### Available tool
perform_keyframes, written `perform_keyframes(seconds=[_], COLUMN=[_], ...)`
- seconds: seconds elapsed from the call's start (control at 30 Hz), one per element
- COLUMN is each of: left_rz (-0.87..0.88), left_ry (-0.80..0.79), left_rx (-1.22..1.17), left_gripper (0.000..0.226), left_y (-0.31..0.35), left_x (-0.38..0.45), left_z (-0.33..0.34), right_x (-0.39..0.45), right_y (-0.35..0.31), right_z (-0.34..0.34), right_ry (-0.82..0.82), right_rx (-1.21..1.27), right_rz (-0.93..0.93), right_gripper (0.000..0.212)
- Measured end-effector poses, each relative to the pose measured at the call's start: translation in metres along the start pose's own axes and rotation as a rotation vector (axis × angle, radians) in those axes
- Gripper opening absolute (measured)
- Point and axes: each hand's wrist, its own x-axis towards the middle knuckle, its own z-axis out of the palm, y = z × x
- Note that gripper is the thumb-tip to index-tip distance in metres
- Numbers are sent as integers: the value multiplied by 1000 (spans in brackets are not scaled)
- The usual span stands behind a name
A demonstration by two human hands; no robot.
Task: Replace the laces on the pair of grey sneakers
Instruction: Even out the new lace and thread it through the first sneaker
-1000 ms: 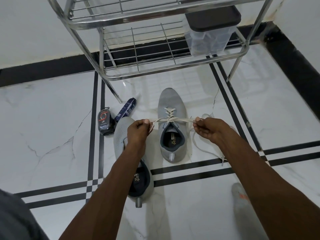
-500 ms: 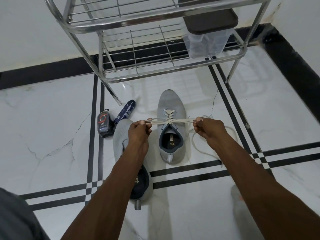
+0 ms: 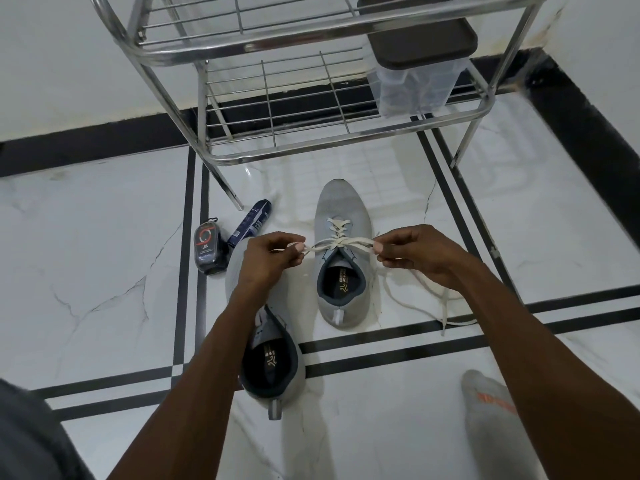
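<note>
While the left hand (image 3: 268, 259) and right hand (image 3: 415, 254) each pinch a lace (image 3: 341, 241) end taut, the far sneaker (image 3: 343, 258) sits on the floor (image 3: 104, 254) beside the near sneaker (image 3: 270, 348).

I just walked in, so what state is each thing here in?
Far sneaker: upright, laced.
Lace: pulled taut sideways, its ends trailing on the floor.
Near sneaker: upright, no lace visible.
Left hand: pinching the lace.
Right hand: pinching the lace.
Lidded box: closed, on the rack.
</note>
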Motion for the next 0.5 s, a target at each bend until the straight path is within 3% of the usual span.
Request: perform_keyframes(seconds=[0.1, 0.2, 0.33, 0.5], left_rz=[67, 128, 199, 234], left_ry=[-100, -223, -189, -142], left_rx=[166, 266, 461, 479], left_gripper=[20, 25, 30, 24], left_y=[4, 7, 14, 18], left_x=[1, 2, 4, 5], left_z=[-3, 3, 15, 24], right_x=[-1, -2, 1, 14], right_y=[-5, -10, -19, -21], right_z=[9, 16, 27, 36], right_ry=[-38, -79, -32, 94], right_rx=[-249, -315, -414, -724], right_rz=[-28, -38, -135, -244], right_gripper=[24, 26, 24, 18])
